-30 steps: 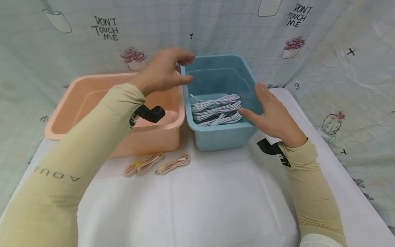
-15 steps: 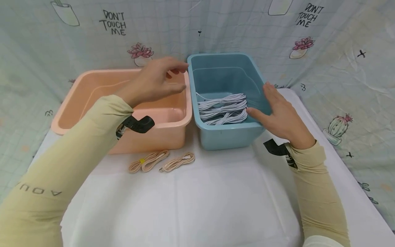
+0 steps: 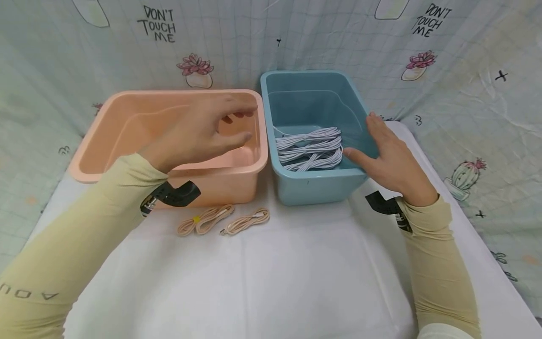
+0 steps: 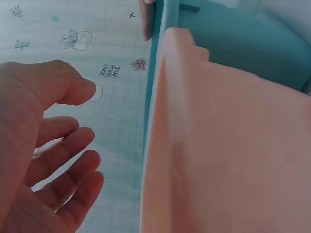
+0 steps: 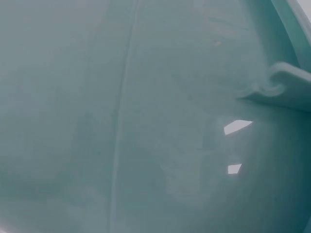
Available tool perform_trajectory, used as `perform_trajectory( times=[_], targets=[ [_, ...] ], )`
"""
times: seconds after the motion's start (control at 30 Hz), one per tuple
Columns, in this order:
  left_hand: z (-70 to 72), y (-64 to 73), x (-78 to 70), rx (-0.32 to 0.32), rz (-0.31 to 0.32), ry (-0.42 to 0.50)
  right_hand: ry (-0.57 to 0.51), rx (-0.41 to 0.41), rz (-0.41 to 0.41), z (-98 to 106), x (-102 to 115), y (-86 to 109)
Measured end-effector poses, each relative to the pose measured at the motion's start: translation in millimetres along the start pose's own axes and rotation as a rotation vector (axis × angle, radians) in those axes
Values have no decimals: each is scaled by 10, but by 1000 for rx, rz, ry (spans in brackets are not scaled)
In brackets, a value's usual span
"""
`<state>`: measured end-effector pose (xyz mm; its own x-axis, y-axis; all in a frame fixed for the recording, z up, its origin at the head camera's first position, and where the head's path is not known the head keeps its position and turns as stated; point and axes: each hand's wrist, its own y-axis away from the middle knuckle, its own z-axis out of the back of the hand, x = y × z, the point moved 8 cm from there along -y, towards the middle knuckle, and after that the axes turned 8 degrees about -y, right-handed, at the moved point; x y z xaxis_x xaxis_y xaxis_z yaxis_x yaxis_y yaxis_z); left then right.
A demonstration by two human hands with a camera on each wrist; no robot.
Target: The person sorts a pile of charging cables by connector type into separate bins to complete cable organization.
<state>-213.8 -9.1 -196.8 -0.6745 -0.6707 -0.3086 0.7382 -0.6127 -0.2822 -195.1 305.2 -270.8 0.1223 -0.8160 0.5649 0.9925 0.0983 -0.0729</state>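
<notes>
My left hand [image 3: 199, 129] hovers over the peach plastic bin [image 3: 139, 108], fingers loosely bent and nothing between them; the left wrist view shows the same hand [image 4: 58, 145] apart from the bin's wall [image 4: 233, 145]. At the right side of the blue plastic bin [image 3: 313, 186], my right hand [image 3: 394, 160] rests on the rim with its fingers straight and thumb spread inward. Several coiled white cables [image 3: 311, 148] lie inside the blue bin. The blue bin's outer wall [image 5: 146, 121] fills the right wrist view, where the hand is hidden.
Two bundled beige cables lie on the white cloth before the peach bin: one [image 3: 205, 220] with a yellow tie, the other [image 3: 245, 222] to its right. A printed curtain [image 3: 237, 37] hangs right behind both bins, which stand side by side.
My left hand has drawn back left and down from the blue bin's edge to above the peach bin. The right hand stays at the blue rim, and the head view has shifted slightly.
</notes>
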Motion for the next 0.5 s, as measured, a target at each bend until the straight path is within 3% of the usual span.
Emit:
perform_trajectory(
  times=[0.27,0.5],
  targets=[
    [7,271,-7,-79,-86,-3,45,17,-13,-6,57,-2],
    [37,551,-136,-192,-171,0,60,-71,31,77,256,78]
  ],
)
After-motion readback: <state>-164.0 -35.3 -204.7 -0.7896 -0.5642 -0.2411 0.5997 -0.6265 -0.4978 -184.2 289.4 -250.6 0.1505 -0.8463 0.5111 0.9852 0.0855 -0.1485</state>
